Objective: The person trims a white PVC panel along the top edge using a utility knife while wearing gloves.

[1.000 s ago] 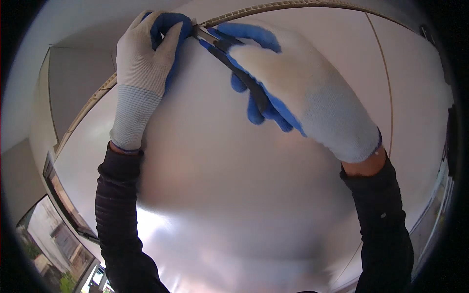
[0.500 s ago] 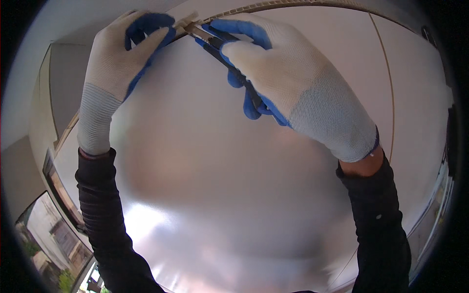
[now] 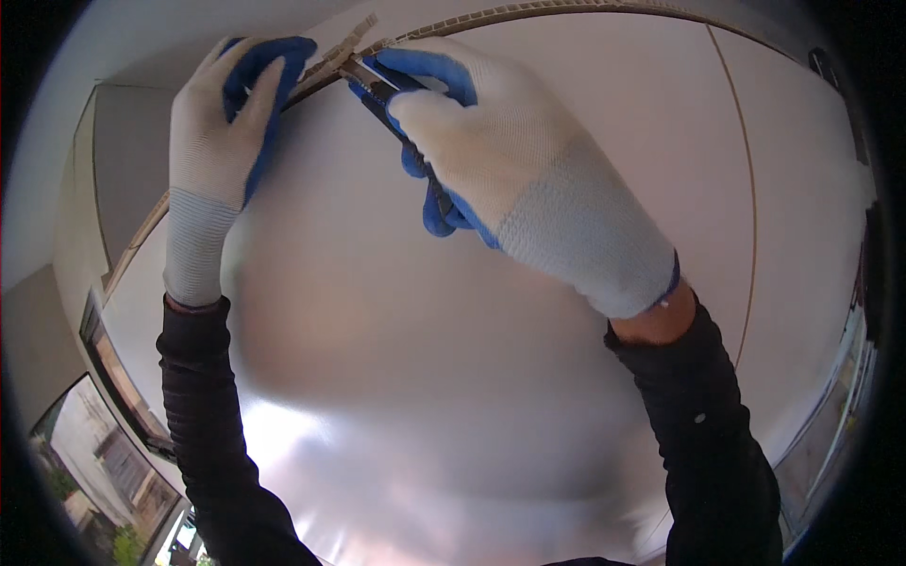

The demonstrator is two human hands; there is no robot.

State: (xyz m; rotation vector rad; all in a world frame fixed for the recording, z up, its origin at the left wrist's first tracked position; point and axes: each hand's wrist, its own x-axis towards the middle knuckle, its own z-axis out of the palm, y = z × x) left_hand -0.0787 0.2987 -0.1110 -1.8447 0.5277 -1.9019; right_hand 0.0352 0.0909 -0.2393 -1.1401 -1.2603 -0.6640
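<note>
Along the top edge of a large, smooth white panel [image 3: 566,141] runs a tan ribbed strip [image 3: 528,10]. My right hand [image 3: 500,141], in a white knit glove with blue coating, is closed round a black-handled utility knife [image 3: 379,108]. The knife's metal end meets the strip at the upper left. There, a loose tan piece [image 3: 357,36] sticks up and away from the edge. My left hand [image 3: 231,123], gloved alike, has its fingers closed in a pinch beside that piece and seems to hold its lower end; the fingertips partly hide the contact.
A thin tan line [image 3: 752,208] runs down the panel's right part. A grey wall recess [image 3: 137,160] is at the left, above a window [image 3: 104,472] with a dark frame. Bright light reflects off the panel's lower left.
My right hand and the knife have slid left along the strip. The loose piece now stands out farther from the edge. My left hand has shifted slightly down, its fingertips moving left.
</note>
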